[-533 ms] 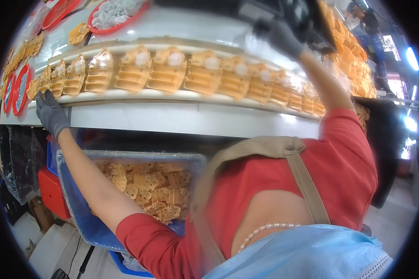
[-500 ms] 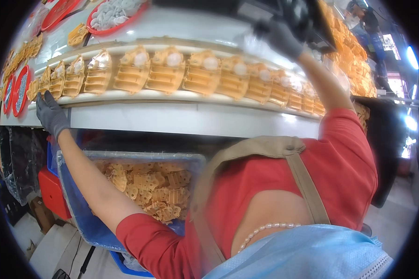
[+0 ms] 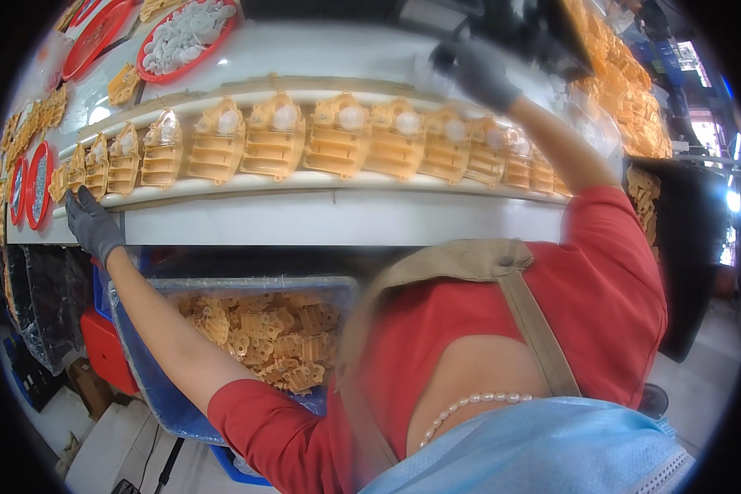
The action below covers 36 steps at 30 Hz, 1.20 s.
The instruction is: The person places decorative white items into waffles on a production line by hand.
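While the left hand (image 3: 95, 224) rests at the far left end of the row of orange plastic housings (image 3: 335, 136), its fingers, in a grey glove, reach out over the nearer white rail (image 3: 247, 186), close to the endmost pieces; whether they pinch one, I cannot tell. The right hand (image 3: 482, 76), also grey-gloved, is stretched out beyond the farther rail, blurred, beside a small dark object (image 3: 444, 57); its grip cannot be made out. The housings stand side by side between the two rails along the white table (image 3: 329, 222), many with a round white disc (image 3: 351, 118) near the upper end. A red basket (image 3: 163, 80) of white plastic parts sits beyond the row, upper left. Below the table edge, a blue bin (image 3: 158, 399) holds loose orange pieces (image 3: 263, 333), with a red box-like object (image 3: 107, 350) just to its left. More orange parts (image 3: 626, 99) are heaped at upper right.
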Each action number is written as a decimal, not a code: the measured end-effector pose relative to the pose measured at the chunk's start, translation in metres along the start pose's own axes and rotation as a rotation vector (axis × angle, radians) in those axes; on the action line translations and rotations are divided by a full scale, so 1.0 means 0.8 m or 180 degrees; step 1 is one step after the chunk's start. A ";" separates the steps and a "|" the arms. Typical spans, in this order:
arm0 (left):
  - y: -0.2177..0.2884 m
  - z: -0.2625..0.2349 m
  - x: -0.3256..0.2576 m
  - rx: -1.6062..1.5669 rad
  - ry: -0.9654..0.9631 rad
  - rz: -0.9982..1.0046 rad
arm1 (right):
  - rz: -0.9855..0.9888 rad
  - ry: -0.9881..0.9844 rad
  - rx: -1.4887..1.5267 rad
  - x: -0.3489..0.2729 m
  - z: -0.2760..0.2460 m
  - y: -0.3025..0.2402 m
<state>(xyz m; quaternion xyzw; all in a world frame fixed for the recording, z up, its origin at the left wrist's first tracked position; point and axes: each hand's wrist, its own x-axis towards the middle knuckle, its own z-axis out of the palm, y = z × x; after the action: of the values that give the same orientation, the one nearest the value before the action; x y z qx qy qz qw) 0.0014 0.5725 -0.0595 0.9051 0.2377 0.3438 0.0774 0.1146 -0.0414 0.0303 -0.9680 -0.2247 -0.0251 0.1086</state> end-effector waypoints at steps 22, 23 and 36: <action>-0.019 -0.040 0.024 0.1776 -0.0186 0.0852 | -0.0313 -0.1535 0.4215 0.102 -0.043 -0.228; -0.019 -0.042 0.020 0.1817 -0.0172 0.0780 | -0.0006 -0.1859 0.4399 0.125 -0.035 -0.264; -0.036 -0.048 0.017 0.0002 0.0531 0.0054 | -0.0816 -0.1828 0.2058 0.396 0.146 -0.601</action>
<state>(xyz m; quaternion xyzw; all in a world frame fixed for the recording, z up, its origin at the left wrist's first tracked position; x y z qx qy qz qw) -0.0259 0.6035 -0.0312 0.8754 0.2357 0.4186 0.0542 0.1871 0.5416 0.0432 -0.8165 -0.3601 0.3028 0.3347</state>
